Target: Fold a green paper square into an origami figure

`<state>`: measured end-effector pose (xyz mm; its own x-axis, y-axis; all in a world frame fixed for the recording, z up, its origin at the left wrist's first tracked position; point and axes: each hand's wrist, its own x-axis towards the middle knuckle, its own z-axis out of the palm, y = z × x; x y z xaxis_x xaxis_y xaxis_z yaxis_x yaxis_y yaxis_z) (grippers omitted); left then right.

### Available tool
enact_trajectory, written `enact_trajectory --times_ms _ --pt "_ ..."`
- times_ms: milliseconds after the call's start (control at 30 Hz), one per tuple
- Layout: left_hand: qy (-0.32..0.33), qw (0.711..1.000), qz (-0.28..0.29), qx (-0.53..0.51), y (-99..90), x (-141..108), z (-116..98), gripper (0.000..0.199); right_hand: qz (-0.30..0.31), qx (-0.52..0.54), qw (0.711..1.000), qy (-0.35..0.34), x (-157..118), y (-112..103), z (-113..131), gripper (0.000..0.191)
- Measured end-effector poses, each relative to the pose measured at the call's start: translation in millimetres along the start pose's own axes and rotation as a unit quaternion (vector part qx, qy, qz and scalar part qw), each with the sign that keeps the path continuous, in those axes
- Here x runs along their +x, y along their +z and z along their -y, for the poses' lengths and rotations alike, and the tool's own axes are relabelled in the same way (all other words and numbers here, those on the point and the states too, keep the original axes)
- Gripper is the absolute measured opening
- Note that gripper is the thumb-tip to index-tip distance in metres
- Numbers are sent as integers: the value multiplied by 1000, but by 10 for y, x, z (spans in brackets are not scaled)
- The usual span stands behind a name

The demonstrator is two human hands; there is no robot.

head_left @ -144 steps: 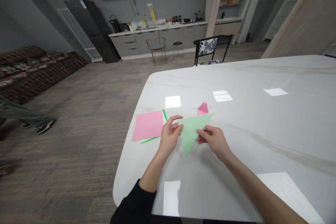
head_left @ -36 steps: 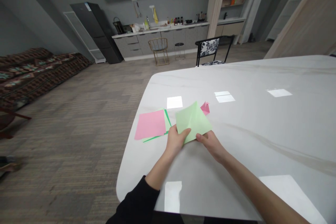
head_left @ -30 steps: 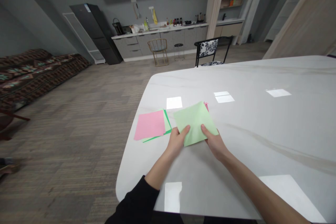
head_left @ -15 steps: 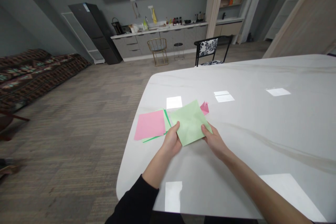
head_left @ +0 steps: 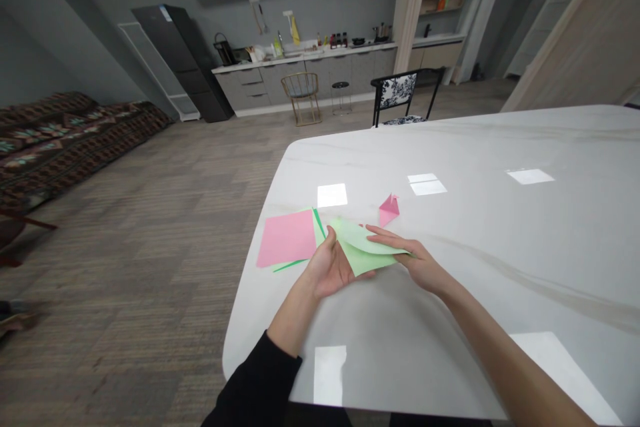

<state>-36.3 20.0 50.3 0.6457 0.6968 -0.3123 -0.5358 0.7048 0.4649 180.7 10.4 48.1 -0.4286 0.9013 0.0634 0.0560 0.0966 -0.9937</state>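
In the centre of the frame, the left hand (head_left: 333, 272), half-open and palm up, held a light-green sheet (head_left: 363, 256) by its left edge; the right hand (head_left: 407, 250) laid extended fingers on its flap, grip unclear. Beyond stood a pink folded paper (head_left: 389, 208).

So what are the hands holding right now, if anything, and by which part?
A light green sheet, partly folded over: the left hand has it by its left end, the right hand by its right end.
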Motion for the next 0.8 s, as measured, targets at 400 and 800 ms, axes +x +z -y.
enact_trajectory --times_ms 400,800 --pt "106 985 -112 82 -27 66 80 32 -41 -128 987 -83 -8 -1 -96 44" --pt "271 849 -234 389 -133 158 79 26 -101 112 986 73 0 154 -41 72"
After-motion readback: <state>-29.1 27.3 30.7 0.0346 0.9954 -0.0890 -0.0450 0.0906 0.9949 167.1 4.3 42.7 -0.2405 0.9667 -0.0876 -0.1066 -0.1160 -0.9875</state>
